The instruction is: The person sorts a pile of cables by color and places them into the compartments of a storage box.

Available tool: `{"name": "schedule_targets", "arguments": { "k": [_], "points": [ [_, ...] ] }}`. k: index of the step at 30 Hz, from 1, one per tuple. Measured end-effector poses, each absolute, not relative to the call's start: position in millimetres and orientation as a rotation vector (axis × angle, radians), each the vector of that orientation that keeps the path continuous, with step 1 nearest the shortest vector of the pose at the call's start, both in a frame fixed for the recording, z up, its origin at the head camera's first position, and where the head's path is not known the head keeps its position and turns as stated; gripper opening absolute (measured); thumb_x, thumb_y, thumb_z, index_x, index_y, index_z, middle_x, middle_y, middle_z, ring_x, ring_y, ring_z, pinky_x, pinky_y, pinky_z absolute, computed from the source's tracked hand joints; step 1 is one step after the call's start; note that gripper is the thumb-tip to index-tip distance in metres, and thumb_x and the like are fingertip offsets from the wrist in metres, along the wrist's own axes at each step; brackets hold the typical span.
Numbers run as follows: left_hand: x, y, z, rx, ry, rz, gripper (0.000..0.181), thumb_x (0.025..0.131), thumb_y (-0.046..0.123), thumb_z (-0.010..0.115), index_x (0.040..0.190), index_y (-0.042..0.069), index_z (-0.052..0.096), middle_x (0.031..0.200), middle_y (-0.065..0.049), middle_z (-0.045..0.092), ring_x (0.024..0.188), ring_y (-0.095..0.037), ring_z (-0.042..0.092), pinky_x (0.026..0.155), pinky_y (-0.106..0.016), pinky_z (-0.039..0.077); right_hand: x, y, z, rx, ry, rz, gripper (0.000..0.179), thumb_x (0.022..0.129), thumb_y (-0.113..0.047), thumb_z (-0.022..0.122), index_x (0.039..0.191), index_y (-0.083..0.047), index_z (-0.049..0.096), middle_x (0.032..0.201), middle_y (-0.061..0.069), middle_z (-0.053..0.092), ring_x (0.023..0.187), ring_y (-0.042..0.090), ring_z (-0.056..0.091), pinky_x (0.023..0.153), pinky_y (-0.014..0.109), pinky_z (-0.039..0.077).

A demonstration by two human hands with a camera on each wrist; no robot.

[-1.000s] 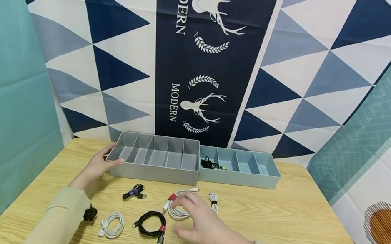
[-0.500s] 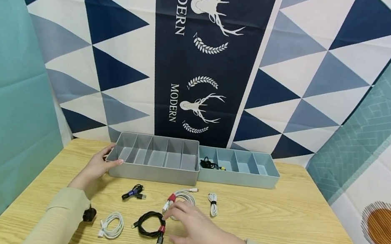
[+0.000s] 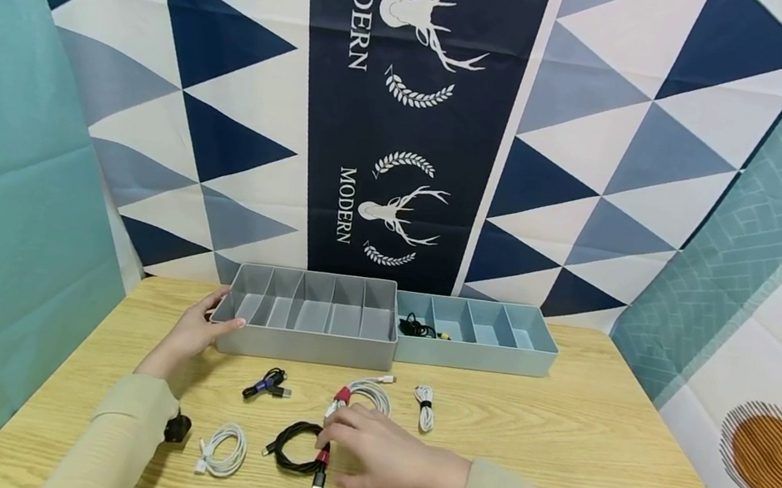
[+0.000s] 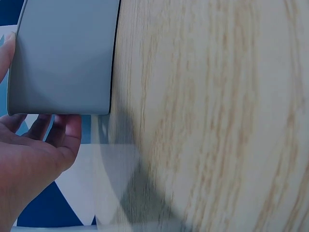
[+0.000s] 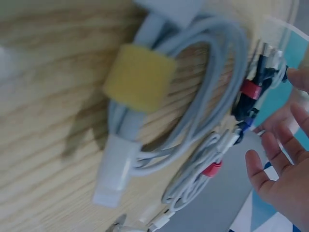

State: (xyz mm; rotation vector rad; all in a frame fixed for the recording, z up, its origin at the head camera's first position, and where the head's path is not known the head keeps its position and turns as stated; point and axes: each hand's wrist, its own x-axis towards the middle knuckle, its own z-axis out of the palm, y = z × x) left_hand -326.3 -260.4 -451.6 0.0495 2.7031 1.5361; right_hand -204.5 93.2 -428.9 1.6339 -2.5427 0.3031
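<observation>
Right hand (image 3: 381,452) has shifted left to the black cable (image 3: 284,454), lower centre; we see fingers loosely spread, gripping nothing. Left hand (image 3: 194,330) grips the gray organizer (image 3: 306,347), left of centre, by its end, we'd guess for steadying.

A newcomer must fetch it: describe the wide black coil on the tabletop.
On the wooden table, find the gray divided box at the back. Come nearer, past the small blue-tied cable and slightly right, to the black coil by the right hand. Its red tie sets it apart from that small cable, its black color from the pale cables around it.
</observation>
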Motion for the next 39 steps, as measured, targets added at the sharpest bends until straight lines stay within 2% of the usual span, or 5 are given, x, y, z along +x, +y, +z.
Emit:
{"name": "schedule_targets", "arguments": {
  "k": [9, 14, 23, 39],
  "points": [
    [-323.9, -259.2, -450.6, 0.046, 2.712, 1.525, 0.096, 0.073, 0.056, 0.061, 0.145, 0.019, 0.008, 0.145, -0.019, 0.018, 0.119, -0.038, 0.037, 0.080, -0.040, 0.045, -220.2, 88.1, -442.1, 1.781, -2.502, 0.176, 0.044, 0.075, -0.035, 0.067, 0.115, -0.028, 0.051, 0.119, -0.007, 0.047, 0.109, 0.007, 0.043, 0.087, 0.025, 0.040],
    [-322.9, -259.2, -450.0, 0.053, 2.711, 1.526, 0.088, 0.080, 0.045, 0.061, 0.145, 0.018, 0.008, 0.145, -0.020, 0.017, 0.120, -0.040, 0.036, 0.082, -0.042, 0.045, -227.5, 83.8, -446.3, 1.839, -2.501, 0.153, 0.039, 0.077, -0.032, 0.066, 0.113, -0.029, 0.053, 0.118, -0.008, 0.046, 0.106, 0.006, 0.042, 0.084, 0.023, 0.039],
    [-323.5, -260.9, -450.8, 0.055, 2.687, 1.562, 0.095, 0.075, 0.053, 0.062, 0.145, 0.019, 0.008, 0.145, -0.020, 0.017, 0.121, -0.039, 0.034, 0.087, -0.046, 0.042, -241.7, 75.3, -453.5, 1.880, -2.418, 0.091, 0.029, 0.080, -0.031, 0.063, 0.108, -0.031, 0.057, 0.115, -0.008, 0.046, 0.102, 0.006, 0.040, 0.084, 0.022, 0.038],
    [-326.4, -259.6, -452.5, 0.047, 2.668, 1.596, 0.084, 0.082, 0.038, 0.061, 0.145, 0.019, 0.008, 0.146, -0.018, 0.017, 0.122, -0.039, 0.034, 0.087, -0.045, 0.042, -244.8, 76.5, -457.9, 1.873, -2.377, 0.105, 0.020, 0.077, -0.027, 0.066, 0.096, -0.031, 0.062, 0.111, -0.008, 0.047, 0.100, 0.005, 0.040, 0.085, 0.021, 0.037]
  ]
}}
